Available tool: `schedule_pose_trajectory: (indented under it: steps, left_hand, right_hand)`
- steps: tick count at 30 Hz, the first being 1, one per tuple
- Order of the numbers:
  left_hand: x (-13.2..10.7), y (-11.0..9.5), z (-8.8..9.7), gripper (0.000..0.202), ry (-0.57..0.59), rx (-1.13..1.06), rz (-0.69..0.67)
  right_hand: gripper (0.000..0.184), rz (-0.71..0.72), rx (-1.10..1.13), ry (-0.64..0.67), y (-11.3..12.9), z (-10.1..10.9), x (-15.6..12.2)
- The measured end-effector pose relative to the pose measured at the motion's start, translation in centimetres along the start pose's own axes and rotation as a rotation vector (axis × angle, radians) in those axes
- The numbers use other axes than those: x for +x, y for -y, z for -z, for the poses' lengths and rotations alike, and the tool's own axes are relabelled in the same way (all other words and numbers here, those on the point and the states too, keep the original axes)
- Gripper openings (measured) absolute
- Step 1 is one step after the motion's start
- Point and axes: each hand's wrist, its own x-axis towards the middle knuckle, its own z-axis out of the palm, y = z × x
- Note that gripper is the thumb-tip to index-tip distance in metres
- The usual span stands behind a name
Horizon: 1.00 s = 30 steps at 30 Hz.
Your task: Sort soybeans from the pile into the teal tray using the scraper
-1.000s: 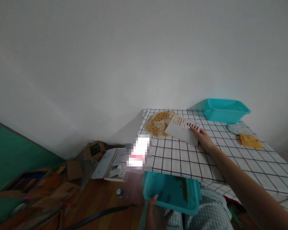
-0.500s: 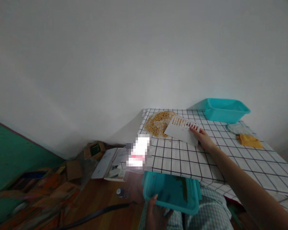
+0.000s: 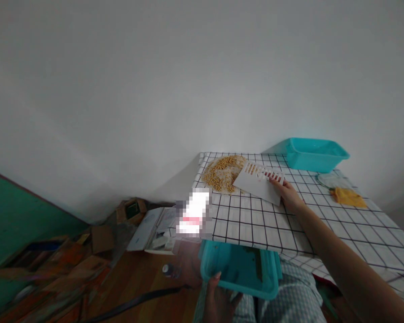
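Observation:
My right hand (image 3: 288, 194) grips the right end of a flat white plastic panel (image 3: 256, 185) with a row of slots along its far edge. The panel's left corner reaches the right side of a spread of yellow beans (image 3: 218, 181), mixed with paler, finer bits, on the table. Below the table's front edge, over my lap, my left hand (image 3: 218, 298) holds a turquoise plastic basin (image 3: 239, 269) by its near rim. The thumb lies over that rim, and the other fingers are partly hidden beneath. A dark strip shows inside the basin on its right.
A larger turquoise basin (image 3: 316, 154) stands at the back right of the checked tablecloth (image 3: 242, 220). A yellow cloth (image 3: 348, 197) and a clear plastic item (image 3: 333, 181) lie before it. Cardboard boxes (image 3: 103, 240) and a bottle (image 3: 168, 270) are on the floor at left.
My right hand has drawn the white panel slightly to the right, away from the beans. My left hand and the basin it holds have stayed nearly still.

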Motion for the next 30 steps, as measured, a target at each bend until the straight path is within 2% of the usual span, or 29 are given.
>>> schedule_pose_trajectory:
  steps: [6,9,16,22,30]
  left_hand:
    - [0.1,0.1,0.1,0.039,-0.017,0.007,-0.006]
    - [0.1,0.1,0.1,0.040,0.007,0.011,-0.006]
    - [-0.1,0.1,-0.1,0.033,-0.020,0.009,-0.016]
    - [0.2,0.2,0.0,0.041,-0.021,0.012,-0.012]
    - [0.1,0.1,0.2,0.043,0.003,-0.005,-0.001]
  right_hand:
    - [0.034,0.006,-0.056,0.057,0.4,-0.4,-0.5]
    - [0.033,0.005,-0.085,0.060,0.7,-0.7,-0.7]
    - [0.029,-0.028,-0.091,0.053,0.5,-0.7,-0.7]
    - [0.026,-0.019,-0.068,0.091,0.5,-0.8,-0.9]
    - [0.024,-0.076,-0.055,0.132,0.8,-0.9,-1.3]
